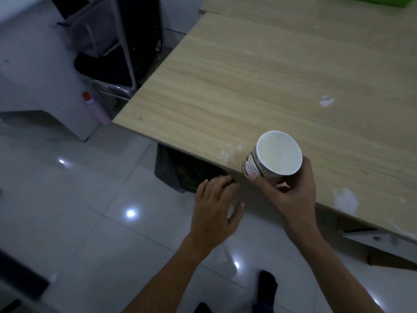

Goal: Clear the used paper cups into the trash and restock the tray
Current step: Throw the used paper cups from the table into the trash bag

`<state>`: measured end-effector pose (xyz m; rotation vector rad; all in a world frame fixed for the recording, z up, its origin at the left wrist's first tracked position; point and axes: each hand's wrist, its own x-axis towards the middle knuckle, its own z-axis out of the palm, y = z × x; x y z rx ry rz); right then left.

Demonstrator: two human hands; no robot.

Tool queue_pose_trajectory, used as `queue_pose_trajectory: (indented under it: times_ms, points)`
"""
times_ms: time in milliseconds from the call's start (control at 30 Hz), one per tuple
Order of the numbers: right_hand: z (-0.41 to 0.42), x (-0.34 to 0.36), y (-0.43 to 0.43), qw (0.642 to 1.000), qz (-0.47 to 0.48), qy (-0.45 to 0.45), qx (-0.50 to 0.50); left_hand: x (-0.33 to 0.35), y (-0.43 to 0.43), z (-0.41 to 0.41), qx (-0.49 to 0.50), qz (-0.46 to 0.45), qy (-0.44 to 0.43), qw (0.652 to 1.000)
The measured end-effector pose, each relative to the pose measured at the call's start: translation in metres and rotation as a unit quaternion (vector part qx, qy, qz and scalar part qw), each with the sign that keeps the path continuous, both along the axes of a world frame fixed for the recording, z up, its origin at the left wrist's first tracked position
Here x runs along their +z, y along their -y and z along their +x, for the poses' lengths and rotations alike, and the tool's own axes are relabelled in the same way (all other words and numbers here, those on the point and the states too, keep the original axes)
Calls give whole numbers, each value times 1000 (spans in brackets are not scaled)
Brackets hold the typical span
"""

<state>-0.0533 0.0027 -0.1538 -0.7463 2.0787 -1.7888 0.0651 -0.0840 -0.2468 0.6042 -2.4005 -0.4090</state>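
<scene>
My right hand [291, 193] grips a paper cup [276, 155] with a white inside and a printed brown wall, held upright over the near edge of the wooden table [248, 75]. The cup looks empty. A dark trash bin [180, 170] lined with a black bag stands on the floor, partly tucked under the table's near edge. My left hand [216, 206] hovers with fingers spread just in front of the bin, holding nothing. No tray is in view.
White smears mark the table near its front edge [345, 199]. A pink bottle with a red cap [96, 108] stands on the floor by the table's left corner. A metal-framed chair [112, 64] stands behind it. A green object [383, 1] lies at the table's far edge.
</scene>
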Motion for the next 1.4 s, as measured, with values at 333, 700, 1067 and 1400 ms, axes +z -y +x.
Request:
queue_pose_trajectory:
  times_ms: [333, 700, 1067, 1400]
  points:
    - [49, -59, 6, 987, 66, -16, 149, -75, 43, 26, 126, 241, 182, 945]
    - [10, -158, 19, 960, 186, 9, 207, -135, 118, -45, 66, 180, 288, 938]
    - [-8, -195, 43, 964, 197, 29, 179, -200, 167, -64, 117, 129, 314, 933]
    - [8, -210, 65, 967, 225, 59, 107, -179, 115, -4, 194, 183, 99, 959]
